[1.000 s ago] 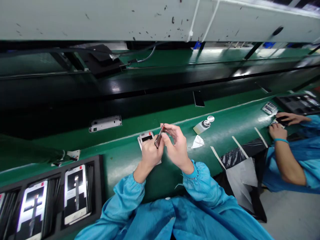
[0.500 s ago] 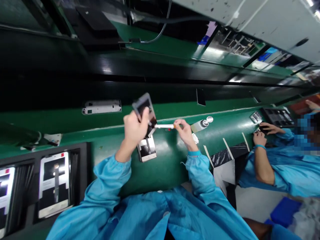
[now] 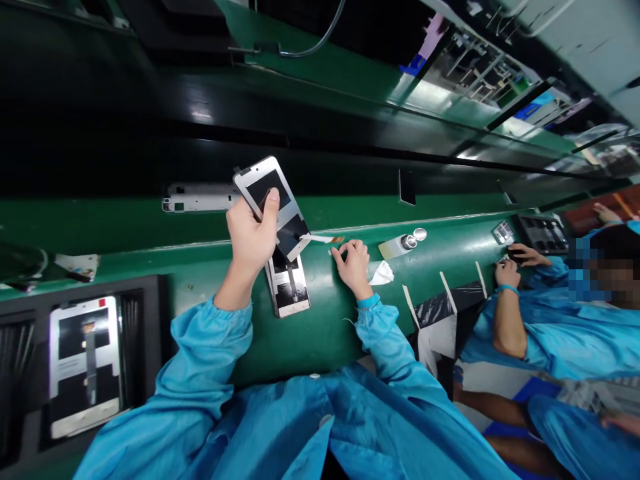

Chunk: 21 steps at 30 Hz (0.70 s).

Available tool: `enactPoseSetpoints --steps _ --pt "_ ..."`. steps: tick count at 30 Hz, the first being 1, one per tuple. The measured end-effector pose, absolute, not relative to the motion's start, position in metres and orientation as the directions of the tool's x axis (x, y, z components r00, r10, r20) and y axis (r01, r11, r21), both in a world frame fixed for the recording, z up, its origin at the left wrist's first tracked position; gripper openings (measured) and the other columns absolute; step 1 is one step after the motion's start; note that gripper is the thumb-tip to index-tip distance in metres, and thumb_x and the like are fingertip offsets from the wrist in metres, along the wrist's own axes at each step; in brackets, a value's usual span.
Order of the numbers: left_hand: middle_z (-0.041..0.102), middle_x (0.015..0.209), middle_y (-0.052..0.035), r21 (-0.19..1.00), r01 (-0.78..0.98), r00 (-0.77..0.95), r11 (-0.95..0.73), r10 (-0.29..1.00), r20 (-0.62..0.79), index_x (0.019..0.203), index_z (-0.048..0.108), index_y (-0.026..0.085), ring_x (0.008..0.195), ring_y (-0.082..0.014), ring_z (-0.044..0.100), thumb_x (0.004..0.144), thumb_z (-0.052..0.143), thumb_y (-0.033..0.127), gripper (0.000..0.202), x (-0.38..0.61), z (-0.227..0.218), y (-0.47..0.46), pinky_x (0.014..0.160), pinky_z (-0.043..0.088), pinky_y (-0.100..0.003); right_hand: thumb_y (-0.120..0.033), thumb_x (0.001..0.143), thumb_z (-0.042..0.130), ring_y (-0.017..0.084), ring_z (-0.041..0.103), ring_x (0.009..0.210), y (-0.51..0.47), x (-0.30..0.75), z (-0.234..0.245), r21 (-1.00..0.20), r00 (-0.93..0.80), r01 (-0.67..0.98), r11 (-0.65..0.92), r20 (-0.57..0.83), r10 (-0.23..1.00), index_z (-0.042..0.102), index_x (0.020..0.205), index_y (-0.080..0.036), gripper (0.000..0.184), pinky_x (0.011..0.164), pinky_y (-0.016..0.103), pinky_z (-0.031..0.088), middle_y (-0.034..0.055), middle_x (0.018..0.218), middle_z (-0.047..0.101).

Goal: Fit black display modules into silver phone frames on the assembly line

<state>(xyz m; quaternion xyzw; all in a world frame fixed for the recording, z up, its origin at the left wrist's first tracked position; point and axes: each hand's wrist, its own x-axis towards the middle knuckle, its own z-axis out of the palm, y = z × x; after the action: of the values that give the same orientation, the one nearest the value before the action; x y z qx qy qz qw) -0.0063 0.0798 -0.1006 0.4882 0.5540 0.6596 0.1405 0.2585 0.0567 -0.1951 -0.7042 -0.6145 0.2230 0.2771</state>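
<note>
Your left grip (image 3: 250, 233) is pinching a phone panel (image 3: 287, 219), just over a lower panel (image 3: 293, 299) lying on the bench (image 3: 320, 347). Your right grip (image 3: 354, 267) is facing the projecting ribbon cable (image 3: 319, 238), fingers bent, contents indiscernible. Catching that cable could be creasing it. Green surface is extending toward you; an open bottle (image 3: 395, 247) is bounding the right.

Left hand (image 3: 246, 233) partly behind phone (image 3: 289, 217)
</note>
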Motion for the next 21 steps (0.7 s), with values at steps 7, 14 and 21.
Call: enactPoseSetpoints --steps 7,14,21 --pt "0.066 0.074 -0.0048 0.970 0.124 -0.304 -0.209 0.923 0.238 0.080 0.064 0.021 0.076 -0.0235 0.068 0.096 0.068 0.076 0.058 0.005 -0.104 0.080 0.067 0.054 -0.033 -0.077 0.111 0.029 0.032 0.071 0.113 0.042 0.258 -0.178 -0.879 0.184 0.467 -0.099 -0.013 0.983 0.064 0.111 -0.023 0.064 0.100 0.049 0.061 0.0173 0.118 0.073" --pt "0.073 0.072 -0.0073 0.939 0.262 0.046 -0.222 0.975 0.218 0.086 0.071 0.016 0.068 -0.0229 0.071 0.112 0.046 0.071 0.066 0.075 -0.110 0.056 0.062 0.057 -0.032 -0.094 0.098 0.054 0.038 0.086 0.103 0.004 0.236 -0.168 -0.983 -0.211 -0.024 -0.181 -0.172 0.962 0.075 0.118 -0.022 0.078 0.085 0.054 0.073 0.0150 0.100 0.086" --pt "0.061 0.168 -0.0214 0.731 0.655 0.141 -0.191 0.981 0.130 0.153 0.068 0.015 0.159 -0.0414 0.053 0.072 0.100 0.058 0.097 -0.063 -0.085 0.131 0.135 0.038 -0.048 -0.069 0.093 0.084 0.031 0.086 0.100 -0.004 0.272 -0.182 -0.871 -0.125 -0.406 -0.278 -0.248 0.961 0.073 0.132 -0.031 0.055 0.094 0.058 0.072 0.0126 0.131 0.086"
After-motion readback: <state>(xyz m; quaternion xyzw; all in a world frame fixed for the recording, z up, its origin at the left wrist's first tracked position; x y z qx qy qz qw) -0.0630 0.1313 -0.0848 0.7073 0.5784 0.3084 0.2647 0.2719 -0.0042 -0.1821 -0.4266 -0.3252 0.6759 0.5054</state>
